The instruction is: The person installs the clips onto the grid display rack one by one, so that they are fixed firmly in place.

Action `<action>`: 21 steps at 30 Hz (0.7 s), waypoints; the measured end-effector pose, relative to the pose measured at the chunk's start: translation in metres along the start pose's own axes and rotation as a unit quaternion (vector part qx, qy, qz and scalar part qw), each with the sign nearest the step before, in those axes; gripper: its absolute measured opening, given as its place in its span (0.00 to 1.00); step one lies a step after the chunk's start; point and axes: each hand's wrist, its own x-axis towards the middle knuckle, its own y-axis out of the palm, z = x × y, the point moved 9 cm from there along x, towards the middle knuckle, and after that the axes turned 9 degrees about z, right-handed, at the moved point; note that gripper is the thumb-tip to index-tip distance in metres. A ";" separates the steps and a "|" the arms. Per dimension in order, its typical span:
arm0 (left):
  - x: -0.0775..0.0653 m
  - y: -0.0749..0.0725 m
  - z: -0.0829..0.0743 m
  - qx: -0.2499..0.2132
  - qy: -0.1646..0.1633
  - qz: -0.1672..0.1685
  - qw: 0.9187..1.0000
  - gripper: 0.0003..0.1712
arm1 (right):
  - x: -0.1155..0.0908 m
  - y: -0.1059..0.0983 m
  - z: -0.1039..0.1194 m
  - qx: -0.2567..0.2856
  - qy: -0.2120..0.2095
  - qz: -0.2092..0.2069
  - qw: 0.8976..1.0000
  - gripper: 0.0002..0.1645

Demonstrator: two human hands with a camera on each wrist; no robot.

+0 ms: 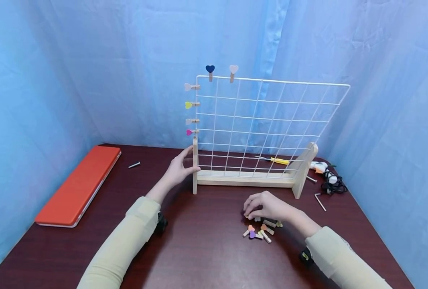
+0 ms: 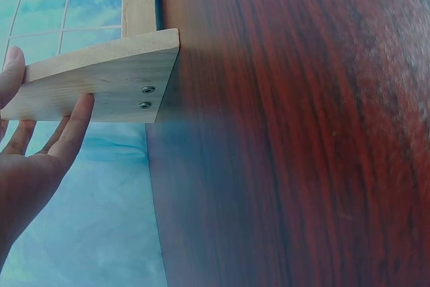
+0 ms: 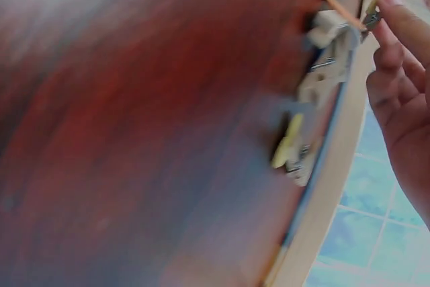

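A white wire grid stands upright in a wooden stand. Heart-topped clothespins are clipped along it: several down its left edge, such as a yellow one, and a navy one and a white one on top. My left hand holds the stand's left side panel, thumb at the front edge and fingertips against the outer face. In front of the stand, my right hand pinches a small clothespin between thumb and fingers, partly hidden, above a loose pile of clothespins.
An orange-red case lies at the left, near a bolt. Behind the stand lies a yellow-handled screwdriver. At the right are a white glue gun, a coiled black cord and a hex key. Blue curtains surround the table.
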 end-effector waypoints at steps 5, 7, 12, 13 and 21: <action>0.000 0.001 -0.001 -0.003 0.006 0.001 1.000 0.47 | 0.003 -0.024 0.015 0.082 0.050 -0.033 0.995 0.05; 0.000 0.001 -0.002 -0.006 0.008 0.001 1.000 0.47 | 0.004 -0.039 0.025 0.102 0.083 -0.037 0.991 0.07; -0.001 0.001 -0.004 -0.004 0.006 0.002 1.000 0.47 | 0.007 -0.093 0.054 0.100 0.119 -0.098 0.983 0.12; -0.001 0.001 -0.004 -0.003 0.005 0.001 1.000 0.46 | 0.007 -0.107 0.061 0.097 0.115 -0.117 0.982 0.12; -0.001 0.000 -0.004 -0.005 0.012 -0.003 1.000 0.46 | 0.009 -0.225 0.124 0.016 0.002 -0.262 0.965 0.10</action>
